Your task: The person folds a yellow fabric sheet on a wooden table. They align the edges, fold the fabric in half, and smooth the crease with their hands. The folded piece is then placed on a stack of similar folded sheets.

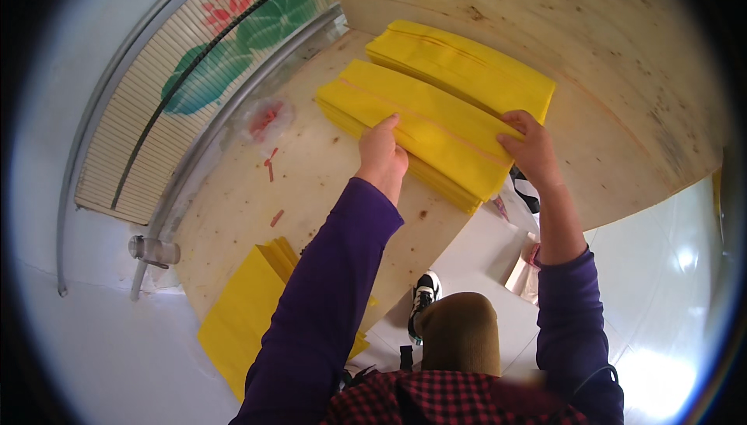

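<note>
A thick stack of folded yellow cloth-like sheets (424,117) lies slantwise on the wooden table, a thin orange-pink band running lengthwise over its top. My left hand (383,154) is closed on its near edge, thumb on top and fingers partly hidden at the side. At the right end, my right hand (533,149) grips the corner with thumb and fingers. Just behind, close alongside, lies a second yellow stack (475,63). More folded yellow sheets (245,308) lie at the table's near left, partly behind my left sleeve.
A clear plastic bag (267,119) with reddish bits sits on the table (311,184) at left, near loose reddish strips (271,166). A slatted panel with painted leaves (206,75) and a pipe (175,184) border the left. A wooden board (607,98) stands behind.
</note>
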`<state>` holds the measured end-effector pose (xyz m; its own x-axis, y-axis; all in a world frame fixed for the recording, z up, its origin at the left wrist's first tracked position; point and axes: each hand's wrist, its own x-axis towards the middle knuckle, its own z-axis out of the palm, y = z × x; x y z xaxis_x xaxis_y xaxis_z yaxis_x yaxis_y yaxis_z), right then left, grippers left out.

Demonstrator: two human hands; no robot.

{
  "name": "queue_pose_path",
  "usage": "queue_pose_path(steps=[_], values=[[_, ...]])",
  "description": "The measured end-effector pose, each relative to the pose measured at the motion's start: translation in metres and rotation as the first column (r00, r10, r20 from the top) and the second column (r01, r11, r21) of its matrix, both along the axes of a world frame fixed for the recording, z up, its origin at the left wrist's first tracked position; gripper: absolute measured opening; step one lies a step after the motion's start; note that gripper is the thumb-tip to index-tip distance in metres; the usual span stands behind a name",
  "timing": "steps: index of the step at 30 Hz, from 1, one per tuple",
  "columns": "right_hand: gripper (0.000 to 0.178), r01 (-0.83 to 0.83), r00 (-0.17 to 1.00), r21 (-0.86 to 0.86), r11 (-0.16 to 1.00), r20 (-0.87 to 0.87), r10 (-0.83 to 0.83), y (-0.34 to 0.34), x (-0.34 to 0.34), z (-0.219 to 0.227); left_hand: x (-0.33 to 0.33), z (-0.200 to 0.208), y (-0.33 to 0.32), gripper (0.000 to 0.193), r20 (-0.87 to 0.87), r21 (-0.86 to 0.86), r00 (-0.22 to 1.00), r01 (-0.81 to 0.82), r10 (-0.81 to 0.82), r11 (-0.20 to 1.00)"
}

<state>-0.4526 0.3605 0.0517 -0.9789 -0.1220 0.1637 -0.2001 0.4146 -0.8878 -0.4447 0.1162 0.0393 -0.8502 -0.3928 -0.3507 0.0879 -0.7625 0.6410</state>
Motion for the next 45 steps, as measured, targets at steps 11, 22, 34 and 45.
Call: queue_pose_path(steps=[11, 22, 34, 45], values=[[0.043, 0.266, 0.905, -0.111, 0.958, -0.315, -0.288, 0.0, 0.04, -0.014, 0.064, 0.049, -0.008, 0.056, -0.111, -0.416, 0.973, -0.232, 0.203, 0.879], [0.074, 0.229, 0.948, -0.68, 0.697, -0.005, -0.317, -0.059, 0.078, -0.045, 0.192, 0.077, -0.063, 0.061, -0.28, -0.506, 0.925, -0.37, 0.258, 0.779], [0.075, 0.261, 0.932, -0.538, 0.801, -0.076, -0.354, -0.074, 0.065, -0.065, 0.315, 0.046, -0.128, 0.055, -0.085, -0.638, 0.856, -0.439, 0.51, 0.632], [0.076, 0.264, 0.927, -0.51, 0.818, -0.099, -0.361, -0.071, 0.057, -0.065, 0.353, 0.042, -0.133, 0.05, -0.053, -0.639, 0.831, -0.455, 0.554, 0.62]])
